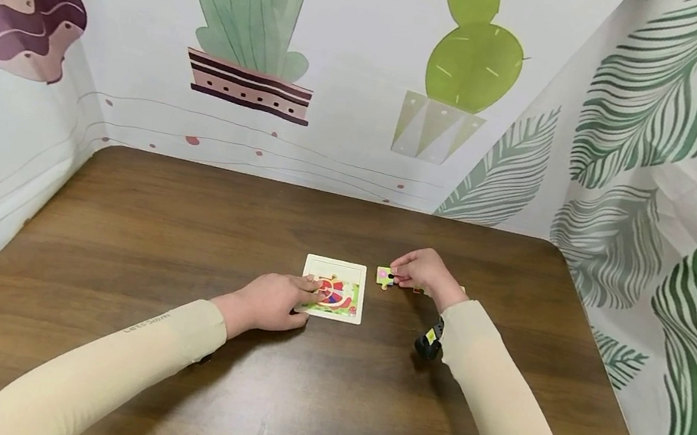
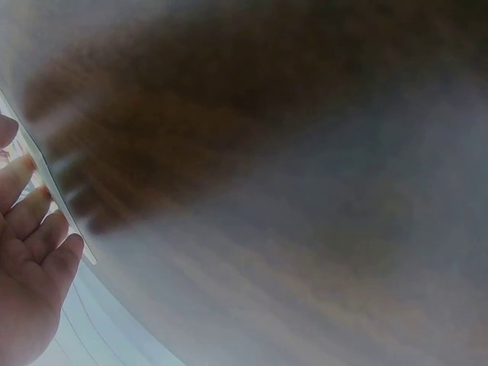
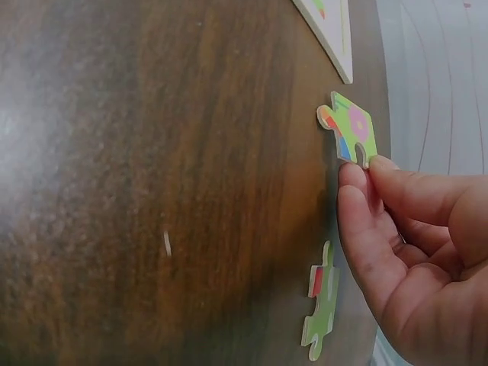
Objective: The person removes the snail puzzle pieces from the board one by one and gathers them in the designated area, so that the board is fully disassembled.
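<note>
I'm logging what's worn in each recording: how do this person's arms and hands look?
The left sleeve and right sleeve are long and cream; the left one carries small dark lettering, too small to read surely. The left hand and right hand are ungloved. A black device with a yellow-green patch sits by the right cuff; only a dark sliver shows under the left.

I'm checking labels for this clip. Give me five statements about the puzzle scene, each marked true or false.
1. The left hand extends over the puzzle board. True.
2. The puzzle board is completely filled. False: its far end is bare.
3. The right hand pinches a pink-and-green puzzle piece. True.
4. That puzzle piece is left of the puzzle board. False: it is to the right.
5. Another loose piece lies on the table. True.
</note>
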### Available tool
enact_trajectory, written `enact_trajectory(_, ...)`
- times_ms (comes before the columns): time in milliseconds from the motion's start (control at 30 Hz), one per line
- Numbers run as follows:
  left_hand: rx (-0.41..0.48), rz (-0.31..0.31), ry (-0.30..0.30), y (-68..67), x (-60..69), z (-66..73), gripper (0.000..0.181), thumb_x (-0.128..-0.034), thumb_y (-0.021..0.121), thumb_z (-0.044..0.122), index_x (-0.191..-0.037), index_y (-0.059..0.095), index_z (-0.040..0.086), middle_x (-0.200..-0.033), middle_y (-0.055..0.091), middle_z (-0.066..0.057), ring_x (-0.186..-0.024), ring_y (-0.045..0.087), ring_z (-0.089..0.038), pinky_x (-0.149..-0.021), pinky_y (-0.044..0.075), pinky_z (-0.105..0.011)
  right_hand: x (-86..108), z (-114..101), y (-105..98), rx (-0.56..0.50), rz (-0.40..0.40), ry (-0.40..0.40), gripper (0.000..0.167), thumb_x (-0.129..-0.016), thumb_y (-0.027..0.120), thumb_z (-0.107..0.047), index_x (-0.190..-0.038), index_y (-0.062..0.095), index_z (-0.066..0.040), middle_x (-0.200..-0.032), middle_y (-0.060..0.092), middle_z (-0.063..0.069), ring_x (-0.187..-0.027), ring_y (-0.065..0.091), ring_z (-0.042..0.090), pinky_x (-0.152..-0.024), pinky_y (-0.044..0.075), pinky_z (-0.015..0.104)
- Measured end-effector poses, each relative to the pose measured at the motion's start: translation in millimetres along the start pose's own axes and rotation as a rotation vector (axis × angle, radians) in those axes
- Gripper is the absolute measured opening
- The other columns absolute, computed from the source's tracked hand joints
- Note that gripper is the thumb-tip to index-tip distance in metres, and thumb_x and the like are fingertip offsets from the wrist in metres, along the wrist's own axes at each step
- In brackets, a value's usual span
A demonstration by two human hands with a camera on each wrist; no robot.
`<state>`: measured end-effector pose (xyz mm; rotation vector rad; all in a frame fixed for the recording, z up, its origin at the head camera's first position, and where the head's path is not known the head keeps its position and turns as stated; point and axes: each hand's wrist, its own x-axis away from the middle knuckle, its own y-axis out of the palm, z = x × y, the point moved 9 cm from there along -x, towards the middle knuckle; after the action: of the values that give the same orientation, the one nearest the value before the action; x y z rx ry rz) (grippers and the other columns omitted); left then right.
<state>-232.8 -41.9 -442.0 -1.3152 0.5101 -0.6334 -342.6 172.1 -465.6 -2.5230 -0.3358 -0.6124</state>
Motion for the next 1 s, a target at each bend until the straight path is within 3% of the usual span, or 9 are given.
enact_trajectory(300,-0.004,-0.004,0.004,2.1,0.0,0.5,0.047,-0.0904,0.064,0.023,-0.135,0.068,0.01,-0.144,0.064,-0.011,-0.134,0.063,-0.026,-0.106,0.054,-0.042,-1.0,-0.9,-0.7,0.07,0.021,-0.031,0.026,-0.096,0.06,0.003,-0.117,0.067,0.016,-0.09,0.07,0.009,-0.068,0.062,0.008,-0.073,0.061,0.024)
enact_trajectory(1000,-0.001,-0.008,-0.011,0.8,-0.2,-0.8,0.048,-0.0904,0.065,0.025,-0.136,0.068,0.01,-0.146,0.063,-0.01,-0.135,0.062,-0.026,-0.106,0.054,-0.042,-4.5,-6.4,-1.0,0.172,0.072,-0.045,0.019,-0.093,0.064,0.003,-0.106,0.072,0.014,-0.075,0.068,0.005,-0.061,0.061,0.007,-0.064,0.059,0.019)
